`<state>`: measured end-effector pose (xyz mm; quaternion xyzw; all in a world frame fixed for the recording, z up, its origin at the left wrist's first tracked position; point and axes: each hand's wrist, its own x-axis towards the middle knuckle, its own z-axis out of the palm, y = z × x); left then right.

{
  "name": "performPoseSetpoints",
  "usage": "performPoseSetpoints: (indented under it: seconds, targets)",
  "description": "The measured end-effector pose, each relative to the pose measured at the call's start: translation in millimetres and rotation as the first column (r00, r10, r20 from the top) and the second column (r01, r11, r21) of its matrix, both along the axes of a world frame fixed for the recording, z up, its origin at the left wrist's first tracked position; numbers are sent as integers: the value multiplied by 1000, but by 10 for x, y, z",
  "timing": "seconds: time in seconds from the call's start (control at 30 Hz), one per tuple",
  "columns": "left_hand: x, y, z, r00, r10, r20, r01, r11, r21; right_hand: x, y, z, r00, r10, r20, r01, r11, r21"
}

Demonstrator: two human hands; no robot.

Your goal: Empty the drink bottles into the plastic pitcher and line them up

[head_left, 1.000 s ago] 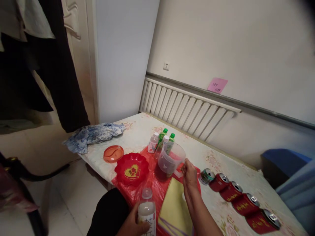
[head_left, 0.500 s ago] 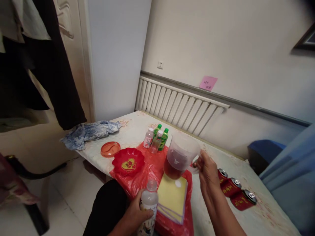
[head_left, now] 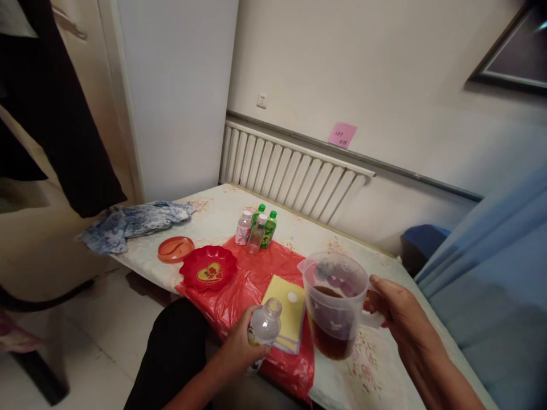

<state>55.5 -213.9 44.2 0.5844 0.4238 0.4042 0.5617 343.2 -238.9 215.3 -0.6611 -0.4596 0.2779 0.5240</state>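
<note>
a pale wall (head_left: 363,62) rises behind a long table (head_left: 213,210) with a floral covering, and a blue curtain (head_left: 504,256) hangs at the right. a white ribbed radiator (head_left: 286,171) runs along the wall behind the table. red plastic sheeting (head_left: 250,282) is spread over the near part of the tabletop, and a crumpled blue-and-white cloth (head_left: 137,223) lies at the far left corner. the clear pitcher (head_left: 335,307), partly filled with dark brown liquid, is nearly upright just right of the sheeting's middle, its spout toward the left; whether its base touches the table i cannot tell. the right hand (head_left: 395,304) is closed around its handle. a red scalloped plate (head_left: 209,267) with a yellow heart sits on the left of the sheeting, and yellow folded cloths (head_left: 284,302) lie between the two hands. the left hand (head_left: 239,344) is wrapped around a clear bottle (head_left: 265,324), uncapped, tilted slightly to the right in front of the cloths and apart from the pitcher. an orange round dish (head_left: 175,249) lies beside the plate. farther back, four small capped bottles (head_left: 269,230) stand clustered. smallest are a pink note (head_left: 342,135) and a wall socket (head_left: 261,101).
</note>
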Motion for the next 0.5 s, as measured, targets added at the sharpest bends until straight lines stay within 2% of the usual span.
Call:
performPoseSetpoints:
  seconds: [0.2,0.5]
  targets:
    - [62,-8,50,998,-12,-60,17,997,81,111,-128,23,988,51,148,-44,998,-48]
    - [86,5,-2,996,-15,-85,22,996,83,191,-198,118,965,169,200,-143,980,-138]
